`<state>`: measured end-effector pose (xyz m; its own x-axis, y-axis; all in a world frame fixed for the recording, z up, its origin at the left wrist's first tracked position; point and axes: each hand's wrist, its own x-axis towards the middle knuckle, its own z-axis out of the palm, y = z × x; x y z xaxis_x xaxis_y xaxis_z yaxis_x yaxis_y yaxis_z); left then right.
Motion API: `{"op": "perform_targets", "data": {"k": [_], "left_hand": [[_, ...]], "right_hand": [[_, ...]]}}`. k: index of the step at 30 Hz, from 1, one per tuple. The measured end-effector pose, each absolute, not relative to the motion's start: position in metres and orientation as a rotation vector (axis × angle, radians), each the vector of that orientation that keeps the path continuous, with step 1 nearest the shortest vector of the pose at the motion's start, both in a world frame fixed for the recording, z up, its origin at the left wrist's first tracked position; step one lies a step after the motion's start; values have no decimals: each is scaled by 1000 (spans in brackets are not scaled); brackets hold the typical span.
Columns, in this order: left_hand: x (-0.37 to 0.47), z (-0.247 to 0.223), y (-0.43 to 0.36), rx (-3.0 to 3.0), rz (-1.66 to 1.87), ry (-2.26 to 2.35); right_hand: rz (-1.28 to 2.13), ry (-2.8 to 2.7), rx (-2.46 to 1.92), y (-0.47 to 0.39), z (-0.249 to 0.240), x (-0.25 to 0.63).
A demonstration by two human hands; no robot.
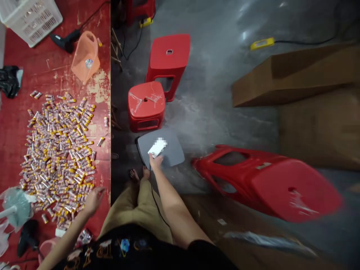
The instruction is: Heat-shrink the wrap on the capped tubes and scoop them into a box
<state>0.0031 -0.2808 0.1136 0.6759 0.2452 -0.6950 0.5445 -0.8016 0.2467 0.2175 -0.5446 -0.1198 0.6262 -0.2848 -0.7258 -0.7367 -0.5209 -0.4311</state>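
My right hand is closed on the near end of a white rectangular object, partly pixelated, above a grey seat. A dark cable runs from near that hand down past my leg. My left hand is over the red table, beside the lower right edge of a large spread of small clear tubes with yellow caps. Its fingers are bent and blurred, so whether they hold anything does not show.
An orange scoop, a black heat gun and a white basket are on the table. Red stools stand beyond the grey seat; another red stool is at right, near cardboard boxes.
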Motion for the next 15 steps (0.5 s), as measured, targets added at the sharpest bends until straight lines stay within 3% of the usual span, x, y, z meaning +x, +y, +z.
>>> {"op": "perform_targets", "data": {"k": [4, 7, 15], "left_hand": [[-1, 83, -367, 2036, -891, 660], [16, 69, -442, 1832, -1068, 402], [53, 88, -553, 1533, -1306, -414]], "right_hand": [[746, 984, -2143, -538, -150, 274], [837, 935, -2093, -561, -136, 274], [1290, 557, -1595, -707, 29, 170]]}}
